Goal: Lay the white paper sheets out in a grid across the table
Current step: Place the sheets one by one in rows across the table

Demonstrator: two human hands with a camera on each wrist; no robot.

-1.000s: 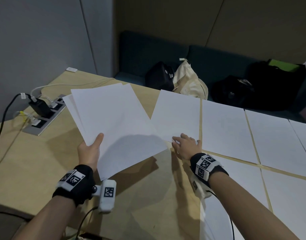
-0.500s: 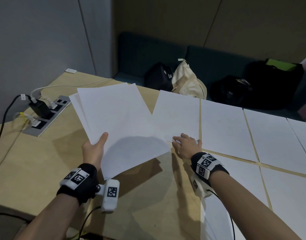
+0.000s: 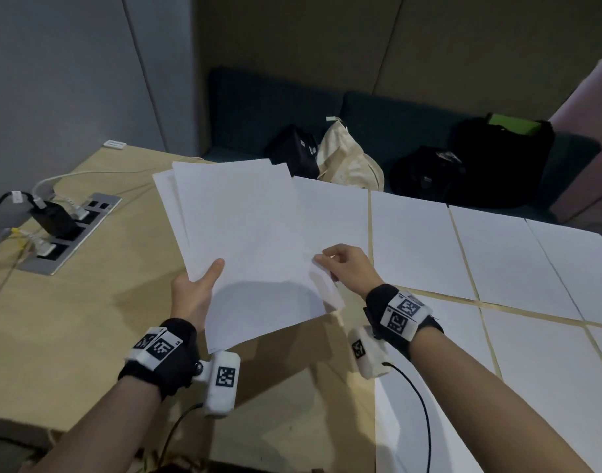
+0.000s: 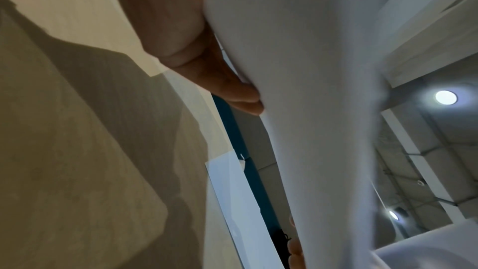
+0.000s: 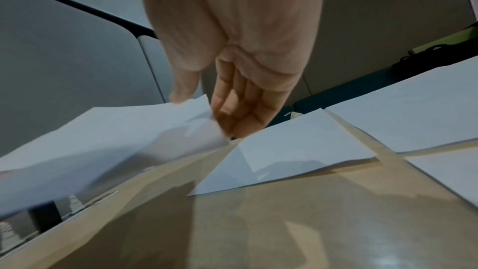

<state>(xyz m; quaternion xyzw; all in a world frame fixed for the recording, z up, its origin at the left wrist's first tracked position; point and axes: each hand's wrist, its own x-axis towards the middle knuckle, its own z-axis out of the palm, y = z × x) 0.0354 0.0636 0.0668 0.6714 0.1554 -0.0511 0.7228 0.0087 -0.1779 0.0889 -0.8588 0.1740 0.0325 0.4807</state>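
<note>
My left hand (image 3: 197, 288) holds a fanned stack of white paper sheets (image 3: 245, 240) above the wooden table (image 3: 88, 319), thumb on top and fingers (image 4: 232, 87) underneath. My right hand (image 3: 343, 264) has come up to the stack's right edge and pinches the corner of the top sheet (image 5: 196, 118) between thumb and fingers, curling that corner. Several white sheets lie flat on the table in rows to the right: one (image 3: 333, 216) partly under the stack, another (image 3: 415, 240) beside it, more in the near row (image 3: 548, 370).
A recessed power strip (image 3: 71, 230) with plugs and cables sits at the table's left. Behind the table a dark bench holds a black bag (image 3: 296, 151), a cream tote (image 3: 347, 162) and black backpacks (image 3: 490, 155). Bare wood (image 3: 292, 387) lies under the stack.
My right hand left the sheet lying on the table, rose to the held stack and took hold of its right corner. The left hand brought the stack slightly rightward.
</note>
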